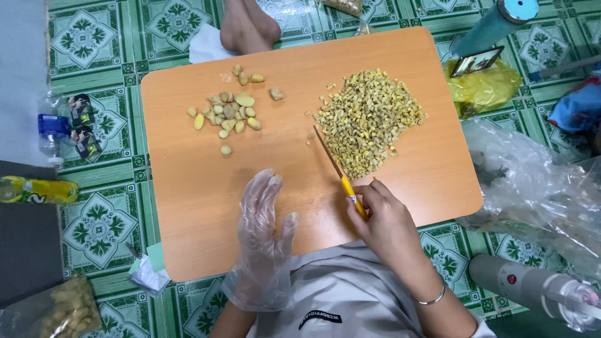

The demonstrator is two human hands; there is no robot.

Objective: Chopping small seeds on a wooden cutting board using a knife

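Near left, a clear bag holds pale pieces. The gloved left hand lies flat on the surface, fingers spread, holding nothing. The right hand has its fingers closed around a yellow-handled knife, blade tip at the chopped pile. Whole cloves lie far left, apart. A foot rests at the far edge; bottles lie left.

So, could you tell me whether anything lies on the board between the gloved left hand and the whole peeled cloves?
Nothing visible does. The left hand rests flat on the board, and only bare board lies between it and the whole cloves. The knife in the right hand and the chopped pile lie off to the right.
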